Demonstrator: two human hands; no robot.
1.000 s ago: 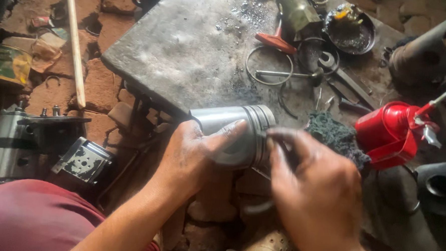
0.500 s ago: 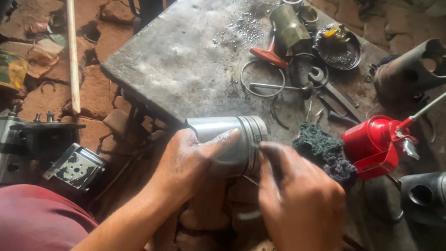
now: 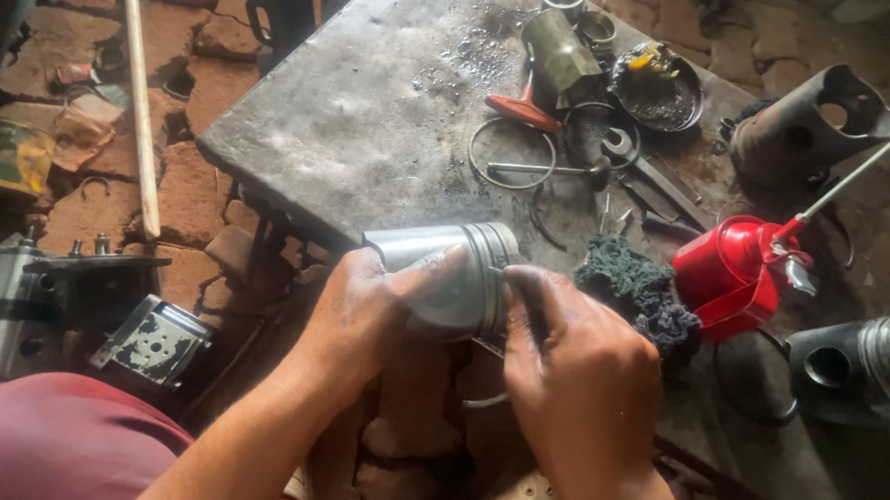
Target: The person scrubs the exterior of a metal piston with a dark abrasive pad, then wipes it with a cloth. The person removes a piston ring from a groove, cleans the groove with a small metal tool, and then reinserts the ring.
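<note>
My left hand grips a silver metal piston, holding it on its side just off the near edge of a grey metal table. My right hand is at the piston's grooved crown end, fingers pinched on a thin metal ring that curves down below the piston. Both hands are smeared with dark grease. A dark green rag lies on the table right beside my right hand.
A red oil can with a long spout stands at the right. Rings, a wrench, a red-handled tool, a dirty bowl and metal cylinders litter the table's far side. Another piston lies at the right edge. Engine parts and a wooden stick lie on the brick floor at left.
The view has shifted a little. My hands stay on the piston, and the right hand has worked slightly along the crown end with the ring.
</note>
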